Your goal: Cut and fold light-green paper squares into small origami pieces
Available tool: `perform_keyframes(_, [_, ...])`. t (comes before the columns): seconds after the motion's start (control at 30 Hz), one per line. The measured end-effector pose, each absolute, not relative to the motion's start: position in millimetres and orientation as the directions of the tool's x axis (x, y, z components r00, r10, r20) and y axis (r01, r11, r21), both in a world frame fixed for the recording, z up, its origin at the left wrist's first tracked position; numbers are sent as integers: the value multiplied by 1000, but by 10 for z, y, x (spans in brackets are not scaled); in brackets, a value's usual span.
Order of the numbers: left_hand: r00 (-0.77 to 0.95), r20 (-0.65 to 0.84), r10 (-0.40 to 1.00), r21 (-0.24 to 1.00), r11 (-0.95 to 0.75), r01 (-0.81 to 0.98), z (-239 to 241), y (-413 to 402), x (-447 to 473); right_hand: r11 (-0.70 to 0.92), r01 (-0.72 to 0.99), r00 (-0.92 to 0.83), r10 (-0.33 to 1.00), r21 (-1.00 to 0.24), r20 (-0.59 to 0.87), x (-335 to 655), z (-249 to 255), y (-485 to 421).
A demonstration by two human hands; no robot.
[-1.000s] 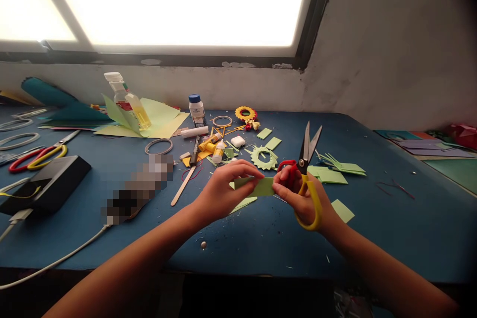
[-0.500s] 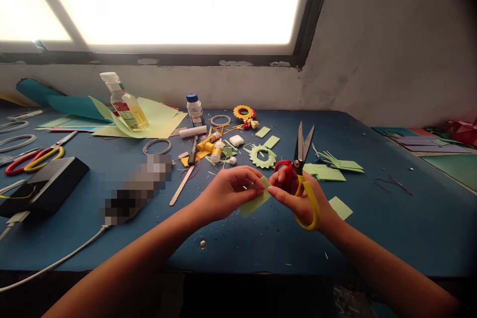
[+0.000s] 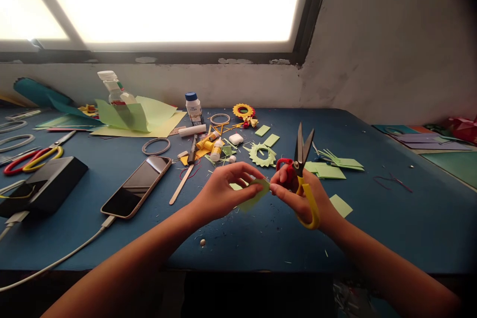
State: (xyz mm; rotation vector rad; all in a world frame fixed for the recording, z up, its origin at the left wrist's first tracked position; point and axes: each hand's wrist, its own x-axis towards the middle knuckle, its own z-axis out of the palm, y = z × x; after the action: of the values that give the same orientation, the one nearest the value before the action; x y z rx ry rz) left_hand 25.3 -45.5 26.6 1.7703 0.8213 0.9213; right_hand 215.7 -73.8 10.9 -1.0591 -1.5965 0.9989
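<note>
Between thumb and fingers, my left hand (image 3: pixel 223 189) pinches a small light green paper piece (image 3: pixel 254 199), which hangs at a slant above the table. My right hand (image 3: pixel 303 198) has scissors (image 3: pixel 301 166) hooked over it, one handle red and the other yellow. Their blades point upward, slightly apart and away from the paper. The right thumb and a fingertip meet at the paper's right edge. Just behind the hands lies a green paper ring (image 3: pixel 262 154) with a toothed outline. Folded green pieces (image 3: pixel 328 171) rest beyond my right hand, and another green piece (image 3: pixel 341 206) lies beside its wrist.
A phone (image 3: pixel 137 186) on a cable and a black box (image 3: pixel 44 186) lie at left, near more scissors (image 3: pixel 37 159). Behind stand a blue-capped bottle (image 3: pixel 194 108) and a clear bottle (image 3: pixel 112 87) partly covered by a green sheet (image 3: pixel 122 117). A wooden stick (image 3: pixel 181 185) lies centre-left.
The big green sheet at the back has lifted up in front of the clear bottle. The paper piece in my hands has tilted a little, and both hands stay nearly in place.
</note>
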Motion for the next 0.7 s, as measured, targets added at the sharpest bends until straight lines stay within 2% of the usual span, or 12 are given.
perform_keyframes(0.13, [501,128,856,971,-212,114,249,-451,288,315,166,-254,929,-934,269,2149,92,-744])
perform_keyframes(0.33, [555,-118,823,993,105,54,259,-464,323,340,135,-159,935,-931,318,2120,114,-753])
perform_keyframes(0.7, [556,-105,825,990,141,-23,234,-497,356,292,124,-154,950,-948,272,2161,86,-752])
